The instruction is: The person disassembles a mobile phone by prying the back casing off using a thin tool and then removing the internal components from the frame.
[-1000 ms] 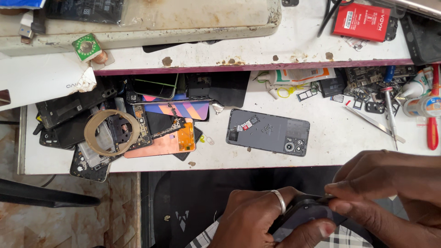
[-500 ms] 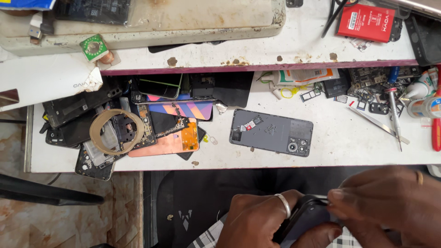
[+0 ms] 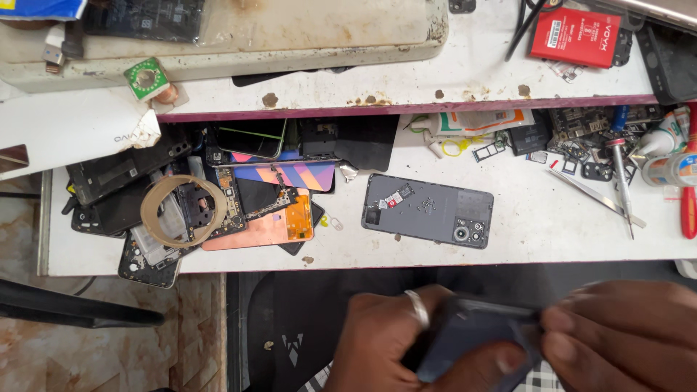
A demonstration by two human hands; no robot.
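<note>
Right now you have both hands clamped on the dark phone (image 3: 472, 335) below the grey phone back (image 3: 428, 211), left hand (image 3: 392, 341) gripping its near end, right hand (image 3: 624, 334) pinching its far edge, seemingly prising it apart; steady, even leverage comes next.

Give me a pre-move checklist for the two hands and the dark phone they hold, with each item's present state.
1. Left hand grips the dark phone: ok, its fingers wrap the left end.
2. Right hand on the phone: ok, its fingertips meet the right end.
3. Phone held clear of the white bench: ok, it sits below the front edge, over the lap.
4. Grey phone back lying flat on the bench: ok, tiny parts rest on it.
5. Tweezers and screwdriver within sight: ok, at the bench's right.
6. Phone open or closed: cannot tell, blurred.
</note>
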